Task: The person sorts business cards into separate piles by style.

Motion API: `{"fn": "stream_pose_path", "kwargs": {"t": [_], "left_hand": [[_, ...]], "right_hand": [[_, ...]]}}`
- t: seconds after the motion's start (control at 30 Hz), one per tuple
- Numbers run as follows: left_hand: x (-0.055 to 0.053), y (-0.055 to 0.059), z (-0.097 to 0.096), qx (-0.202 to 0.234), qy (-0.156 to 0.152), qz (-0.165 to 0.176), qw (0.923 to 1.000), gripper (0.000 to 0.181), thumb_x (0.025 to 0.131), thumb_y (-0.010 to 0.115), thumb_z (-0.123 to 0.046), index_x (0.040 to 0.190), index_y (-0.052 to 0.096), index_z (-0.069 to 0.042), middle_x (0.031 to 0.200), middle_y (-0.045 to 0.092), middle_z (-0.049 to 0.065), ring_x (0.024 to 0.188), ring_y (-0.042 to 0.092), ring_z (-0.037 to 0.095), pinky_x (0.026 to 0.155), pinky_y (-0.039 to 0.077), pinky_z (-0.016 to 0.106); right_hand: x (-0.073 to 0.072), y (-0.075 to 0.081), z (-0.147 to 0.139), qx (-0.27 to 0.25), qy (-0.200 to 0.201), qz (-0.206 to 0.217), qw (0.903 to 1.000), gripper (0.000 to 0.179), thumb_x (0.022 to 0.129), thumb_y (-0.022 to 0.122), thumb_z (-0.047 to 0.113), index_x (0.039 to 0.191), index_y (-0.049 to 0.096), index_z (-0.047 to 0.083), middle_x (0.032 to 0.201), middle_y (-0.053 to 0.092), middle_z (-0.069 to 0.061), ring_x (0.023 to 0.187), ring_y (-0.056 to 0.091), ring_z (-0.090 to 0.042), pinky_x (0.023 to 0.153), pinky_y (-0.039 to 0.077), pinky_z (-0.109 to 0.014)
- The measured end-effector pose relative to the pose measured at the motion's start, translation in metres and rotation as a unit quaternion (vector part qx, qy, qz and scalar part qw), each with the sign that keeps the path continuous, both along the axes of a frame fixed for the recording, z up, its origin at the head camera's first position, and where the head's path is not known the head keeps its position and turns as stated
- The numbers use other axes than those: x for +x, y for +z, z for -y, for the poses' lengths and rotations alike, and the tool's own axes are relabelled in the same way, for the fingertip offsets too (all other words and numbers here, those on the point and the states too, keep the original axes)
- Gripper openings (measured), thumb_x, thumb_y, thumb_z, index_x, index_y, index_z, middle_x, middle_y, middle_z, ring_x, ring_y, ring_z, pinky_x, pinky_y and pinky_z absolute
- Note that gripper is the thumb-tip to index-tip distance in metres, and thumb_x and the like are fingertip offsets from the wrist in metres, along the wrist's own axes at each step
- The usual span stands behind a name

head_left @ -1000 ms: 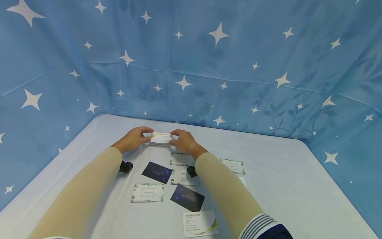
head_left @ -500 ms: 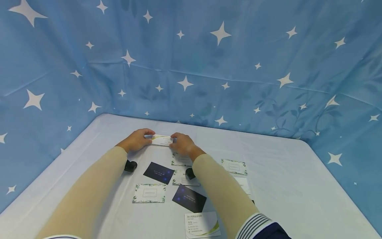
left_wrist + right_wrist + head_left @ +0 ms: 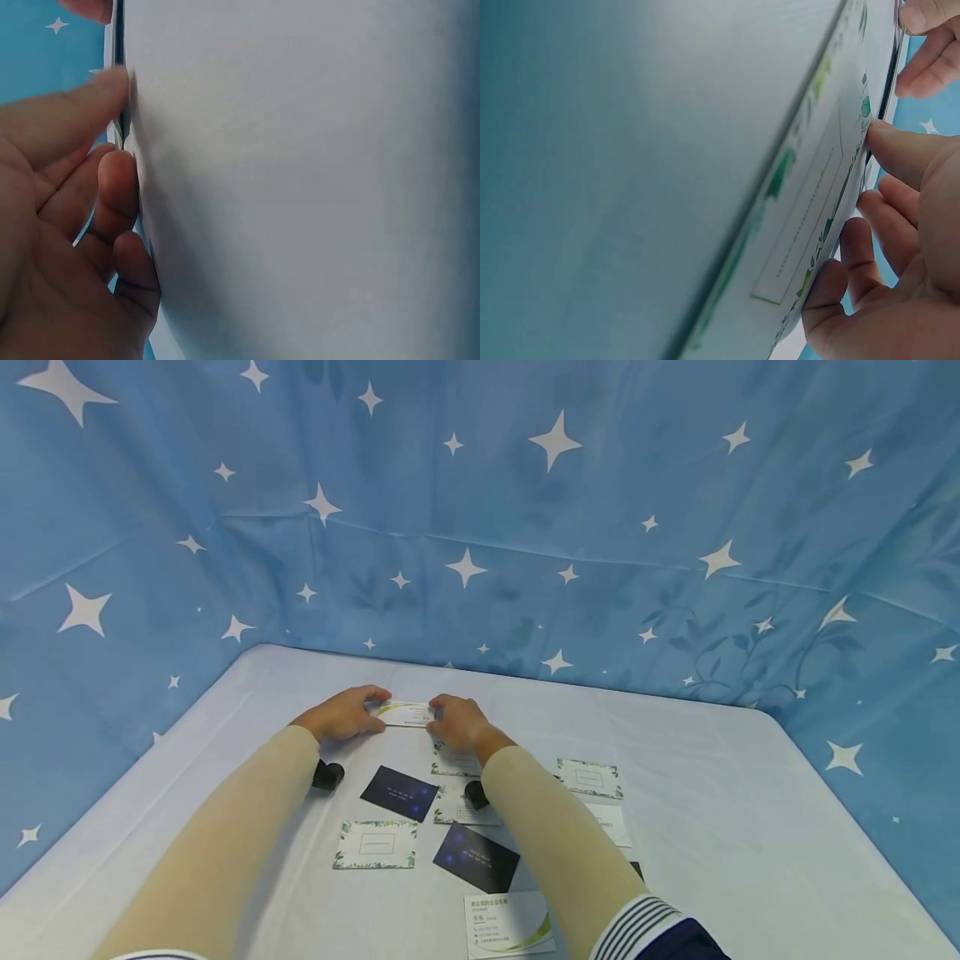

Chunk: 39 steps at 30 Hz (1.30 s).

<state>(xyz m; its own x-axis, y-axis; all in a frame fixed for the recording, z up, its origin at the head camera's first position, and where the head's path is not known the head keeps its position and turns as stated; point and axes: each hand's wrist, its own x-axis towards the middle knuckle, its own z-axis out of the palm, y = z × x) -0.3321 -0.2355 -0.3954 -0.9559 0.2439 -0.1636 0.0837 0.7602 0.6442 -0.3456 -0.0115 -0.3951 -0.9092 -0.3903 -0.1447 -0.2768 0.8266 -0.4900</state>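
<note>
At the far left part of the white table, a small stack of business cards lies between both hands, its white and gold face up. My left hand holds the stack's left end between thumb and fingers. At the right end, my right hand grips it the same way. The left wrist view shows the left thumb against the dark and white card edges. A green-leaf business card lies in front of the right hand, largely filling the middle of the right wrist view.
Nearer the body lie two dark blue cards, a leaf-bordered card and a white-gold card. Beyond the right forearm are another leafy card and a white card, partly covered. A starry blue curtain hangs behind the table.
Both hands have come slightly nearer the body with the stack. Its front edge looked thicker one second ago and the stack now appears lower. The loose cards stay put.
</note>
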Motion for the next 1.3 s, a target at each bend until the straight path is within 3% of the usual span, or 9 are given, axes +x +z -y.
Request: {"fn": "stream_pose_path", "kwargs": {"t": [0.27,0.8,1.13,1.3], "left_hand": [[-0.003,-0.001,-0.002,-0.020,0.004,-0.022,0.9995,0.058,0.093,0.065,-0.008,0.147,0.044,0.002,0.153,0.039,0.025,0.143,0.029,0.044,0.114,0.021,0.056],[-0.004,-0.001,-0.009,0.007,0.045,-0.004,0.9990,0.056,0.092,0.066,-0.006,0.145,0.046,-0.001,0.151,0.042,0.022,0.142,0.031,0.040,0.114,0.021,0.055],[-0.001,0.006,-0.013,0.022,0.056,0.008,0.9982,0.064,0.091,0.069,-0.010,0.148,0.042,-0.001,0.155,0.038,0.020,0.144,0.029,0.040,0.114,0.020,0.055],[0.005,0.019,-0.019,0.047,0.049,-0.007,0.9977,0.066,0.093,0.070,-0.019,0.150,0.040,-0.003,0.154,0.039,0.017,0.137,0.039,0.039,0.109,0.031,0.055]], "right_hand": [[0.000,0.000,0.000,-0.020,-0.009,0.007,0.9997,0.050,0.099,0.064,0.025,0.147,0.051,0.013,0.149,0.049,-0.006,0.142,0.038,-0.025,0.114,0.028,-0.041],[0.000,-0.001,-0.003,-0.076,-0.032,0.019,0.9964,0.053,0.095,0.070,0.019,0.145,0.052,0.011,0.150,0.049,-0.007,0.141,0.038,-0.025,0.114,0.027,-0.042],[0.002,0.002,-0.006,-0.088,-0.047,0.019,0.9948,0.056,0.094,0.072,0.024,0.146,0.052,0.013,0.151,0.047,-0.007,0.142,0.037,-0.027,0.114,0.028,-0.044],[0.008,0.012,-0.015,-0.132,-0.031,0.007,0.9907,0.057,0.095,0.070,0.029,0.147,0.050,0.012,0.149,0.049,-0.006,0.134,0.046,-0.026,0.109,0.035,-0.045]]}}
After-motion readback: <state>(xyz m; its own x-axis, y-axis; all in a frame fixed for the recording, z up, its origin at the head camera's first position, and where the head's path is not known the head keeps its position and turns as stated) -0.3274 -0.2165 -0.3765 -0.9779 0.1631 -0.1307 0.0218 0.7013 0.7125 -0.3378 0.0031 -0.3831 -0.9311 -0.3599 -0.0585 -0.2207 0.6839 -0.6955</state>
